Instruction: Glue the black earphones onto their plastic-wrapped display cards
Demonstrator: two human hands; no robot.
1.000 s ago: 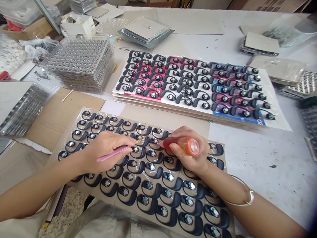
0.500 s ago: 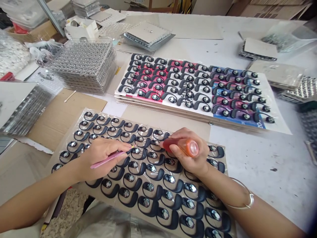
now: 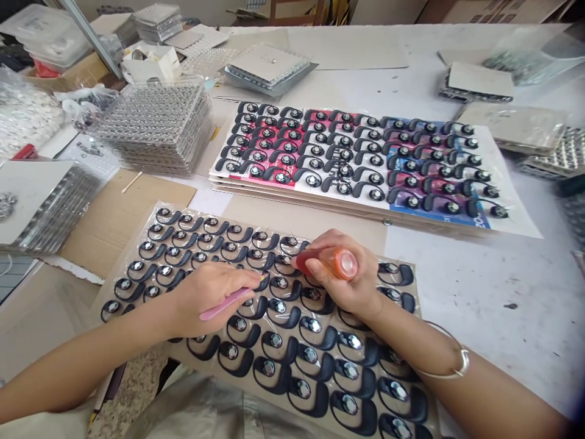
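Below my hands lies a brown board (image 3: 292, 339) under clear film, bearing rows of black curved hook-shaped pieces, each with a shiny faceted stone set in a round end. My left hand (image 3: 208, 296) pinches a slim pink stick-like tool (image 3: 223, 305); a yellowish tip shows by the fingertips, over the middle of the board. Wrapped in the fingers of my right hand (image 3: 354, 286) is an orange-red squeeze bottle (image 3: 340, 263), tilted with its base toward me. Its nozzle points left and down at a piece in the upper middle rows; whether it touches is unclear.
Behind the board, a stack of cards (image 3: 292, 195) carries more black hook pieces. Stacked clear trays (image 3: 150, 128) of shiny parts stand at the back left. A cotton swab (image 3: 131, 182) lies on cardboard (image 3: 150, 210) at left. More trays (image 3: 479, 82) sit at right.
My left hand has moved right with the pink tool, closer to the bottle. My right hand and the bottle have shifted slightly left. The view has tilted a little.
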